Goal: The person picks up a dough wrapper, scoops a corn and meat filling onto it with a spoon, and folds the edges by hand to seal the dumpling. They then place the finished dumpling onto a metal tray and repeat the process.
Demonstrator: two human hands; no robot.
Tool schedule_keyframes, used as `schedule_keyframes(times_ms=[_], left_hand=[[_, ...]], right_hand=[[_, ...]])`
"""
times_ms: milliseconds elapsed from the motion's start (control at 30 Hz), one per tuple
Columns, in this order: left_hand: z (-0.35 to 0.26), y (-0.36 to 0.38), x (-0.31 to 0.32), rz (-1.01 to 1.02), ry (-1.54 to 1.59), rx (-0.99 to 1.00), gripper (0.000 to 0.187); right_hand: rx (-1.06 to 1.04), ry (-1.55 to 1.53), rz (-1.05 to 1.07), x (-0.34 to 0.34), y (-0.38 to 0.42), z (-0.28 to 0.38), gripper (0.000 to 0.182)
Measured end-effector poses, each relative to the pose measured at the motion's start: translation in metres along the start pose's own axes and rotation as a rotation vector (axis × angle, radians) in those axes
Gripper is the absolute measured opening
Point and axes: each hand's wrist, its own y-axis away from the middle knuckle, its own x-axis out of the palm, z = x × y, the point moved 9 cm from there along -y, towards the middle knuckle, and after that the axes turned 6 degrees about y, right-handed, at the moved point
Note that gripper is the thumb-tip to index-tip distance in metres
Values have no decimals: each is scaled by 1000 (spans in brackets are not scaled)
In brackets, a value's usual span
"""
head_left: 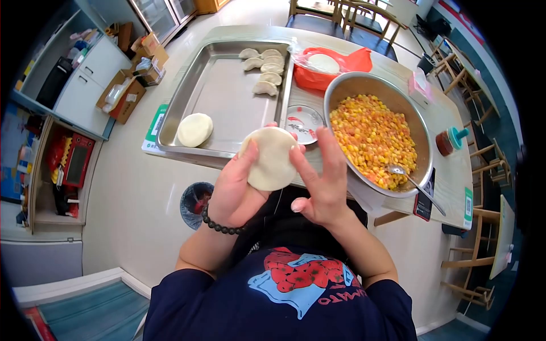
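A round dumpling wrapper rests in my left hand, the thumb over its near face and the fingers behind it. Spread fingers mark my right hand as open, with one fingertip at the wrapper's right edge. Behind the wrapper lies a metal tray bearing several folded dumplings at its far right. A stack of wrappers sits in the tray's near left corner. To the right, a steel bowl contains corn and meat filling, with a spoon leaning in it.
A small patterned plate stands between tray and bowl. Beyond it, a red plastic bag surrounds a pale round mass. A green-lidded jar and a tissue pack stand right. Below the table is a bin.
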Motion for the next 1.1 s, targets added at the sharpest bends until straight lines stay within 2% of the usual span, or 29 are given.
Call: schedule_keyframes(times_ms=[100,167,233,300,333,400,433,500,533,567,633,667,700,767,833,900,967,1033,1100], left_hand=[[3,-9,8,35,57,11,44],[10,-12,10,46,64,-13,46],[16,-14,11,51,89,-62,47],[23,-16,13,74,120,-128,48],[24,-17,6,26,151,-121,48],[29,-20,-2,-41,154,-113,50],[37,-21,1,-32,150,-145,50],[37,-23,2,-94,23,-73,50],[37,-23,22,56,45,-85,45],[38,-22,24,60,41,-100,45],[24,-17,21,16,-162,27,47],[21,-14,21,7,-176,21,49],[22,-14,23,6,-178,13,49],[30,-14,37,140,-60,-76,49],[34,-12,33,140,24,-138,48],[39,-9,26,131,114,-196,47],[51,-4,21,93,278,-333,46],[60,-3,15,26,181,-360,46],[69,-3,11,-38,81,-387,46]], right_hand=[[41,-23,47,-6,21,1,72],[-136,103,150,-25,27,14,66],[11,303,-62,-84,22,-22,52],[180,807,134,-141,7,-66,37],[201,836,132,-161,13,-82,37],[475,685,544,-167,46,-131,31],[507,700,541,-173,44,-133,31],[291,697,746,-151,33,-119,29],[187,717,766,-149,28,-115,31],[203,720,764,-155,21,-116,31],[166,780,695,-168,1,-113,33],[118,801,575,-169,-5,-114,34],[126,801,577,-160,-5,-120,34],[133,829,667,-133,0,-132,33],[113,843,668,-121,5,-132,28],[75,713,797,-108,15,-125,24],[82,626,781,-116,15,-113,21],[46,460,782,-122,16,-93,24],[43,450,779,-126,20,-88,29]])
